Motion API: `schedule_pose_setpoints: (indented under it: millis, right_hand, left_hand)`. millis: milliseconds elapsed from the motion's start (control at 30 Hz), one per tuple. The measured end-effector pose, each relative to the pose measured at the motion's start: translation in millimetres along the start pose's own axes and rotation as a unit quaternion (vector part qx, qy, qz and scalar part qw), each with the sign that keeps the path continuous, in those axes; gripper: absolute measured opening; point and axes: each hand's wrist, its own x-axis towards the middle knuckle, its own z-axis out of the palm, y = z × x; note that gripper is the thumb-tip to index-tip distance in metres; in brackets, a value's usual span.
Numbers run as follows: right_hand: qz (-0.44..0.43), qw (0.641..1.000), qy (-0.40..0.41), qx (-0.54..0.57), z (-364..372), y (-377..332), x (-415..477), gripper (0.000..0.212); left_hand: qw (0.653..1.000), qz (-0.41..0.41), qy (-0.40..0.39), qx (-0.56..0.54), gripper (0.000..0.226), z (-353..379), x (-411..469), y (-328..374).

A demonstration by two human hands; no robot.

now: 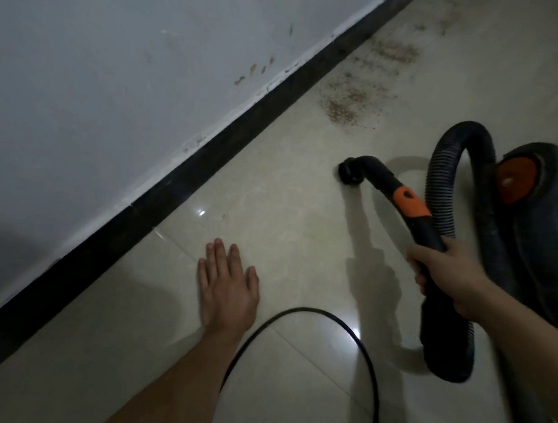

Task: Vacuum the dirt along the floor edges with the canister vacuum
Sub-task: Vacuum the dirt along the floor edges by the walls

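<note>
R hand (449,274) wraps the hose handle (407,203), nozzle (348,172) on tile, aimed twd dirt (347,106) by the baseboard (184,182); L hand (226,285) flat, fingers straight, prob bracing; canister vacuum (537,214) at right, cord (330,327) trailing.

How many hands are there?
2: the left hand lies flat on the floor, and the right hand grips the vacuum handle.
</note>
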Motion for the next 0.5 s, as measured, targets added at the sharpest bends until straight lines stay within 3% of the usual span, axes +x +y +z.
schedule_pose_setpoints:
  millis: [133, 333, 500]
  right_hand:
    - [0.023, 0.997, 0.071, -0.023, -55, 23, -7, 0.011]
    - [0.078, 0.996, -0.007, -0.046, -87, 36, -43, 0.010]
    - [0.088, 0.992, 0.016, -0.089, -124, 51, -76, 0.009]
  left_hand:
    - [1.000, 0.002, 0.006, -0.012, 0.065, 1, -1, 0]
    - [1.000, 0.006, -0.005, -0.017, 0.065, 1, -1, -1]
    - [0.999, 0.026, -0.016, -0.026, 0.067, 0, -5, -5]
